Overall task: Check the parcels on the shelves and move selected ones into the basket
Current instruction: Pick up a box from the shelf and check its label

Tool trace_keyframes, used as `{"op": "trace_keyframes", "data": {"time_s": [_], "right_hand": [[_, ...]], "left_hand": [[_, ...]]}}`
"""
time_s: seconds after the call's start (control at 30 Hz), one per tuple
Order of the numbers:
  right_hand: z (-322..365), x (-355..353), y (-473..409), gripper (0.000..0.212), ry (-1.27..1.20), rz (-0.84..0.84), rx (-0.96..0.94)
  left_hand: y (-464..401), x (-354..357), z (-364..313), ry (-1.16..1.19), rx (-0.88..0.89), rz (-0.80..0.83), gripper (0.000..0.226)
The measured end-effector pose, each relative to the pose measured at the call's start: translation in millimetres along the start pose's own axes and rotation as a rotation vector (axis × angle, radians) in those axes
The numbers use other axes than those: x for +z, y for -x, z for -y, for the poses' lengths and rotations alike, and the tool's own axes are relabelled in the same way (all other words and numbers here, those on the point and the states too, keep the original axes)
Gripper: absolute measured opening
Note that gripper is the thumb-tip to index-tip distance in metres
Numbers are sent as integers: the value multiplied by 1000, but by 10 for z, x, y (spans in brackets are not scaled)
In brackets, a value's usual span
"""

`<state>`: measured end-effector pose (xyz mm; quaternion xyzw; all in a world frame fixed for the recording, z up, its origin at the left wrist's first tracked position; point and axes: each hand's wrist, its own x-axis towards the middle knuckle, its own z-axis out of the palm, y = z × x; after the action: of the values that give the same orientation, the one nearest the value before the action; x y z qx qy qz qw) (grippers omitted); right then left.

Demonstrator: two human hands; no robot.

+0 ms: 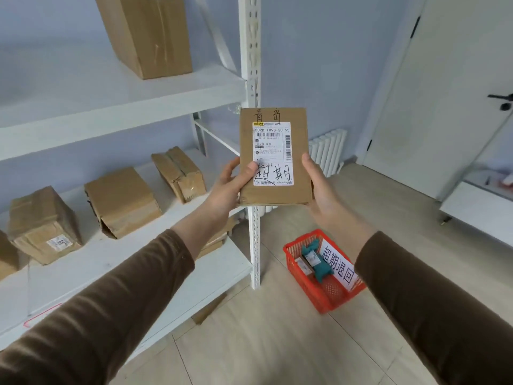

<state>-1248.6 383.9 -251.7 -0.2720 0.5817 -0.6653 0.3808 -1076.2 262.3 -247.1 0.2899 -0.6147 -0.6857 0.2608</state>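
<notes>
I hold a flat brown cardboard parcel (299, 173) upright in front of me, its white shipping label with handwritten characters facing me. My left hand (230, 187) grips its lower left edge, thumb lying on the label. My right hand (319, 184) grips its lower right edge, fingers hidden behind the box. A red plastic basket (330, 298) with a white paper sign stands on the floor below, to the right of the shelf post. It holds a teal bag parcel (316, 263) and a small box.
White metal shelves (116, 107) fill the left. The middle shelf carries three brown boxes (122, 201), the top shelf a large box (147, 34). More cardboard lies on lower shelves. A radiator (330, 151), a white door (444, 101) and a low white cabinet (477, 209) stand to the right.
</notes>
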Motion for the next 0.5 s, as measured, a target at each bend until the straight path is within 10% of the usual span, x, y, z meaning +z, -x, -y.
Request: {"op": "trace_keyframes", "data": {"time_s": [0.5], "right_hand": [[-782,-1557,-539,40,-60,-312,157]], "left_hand": [[-1438,1323,1250,91,-277,261,51]]}}
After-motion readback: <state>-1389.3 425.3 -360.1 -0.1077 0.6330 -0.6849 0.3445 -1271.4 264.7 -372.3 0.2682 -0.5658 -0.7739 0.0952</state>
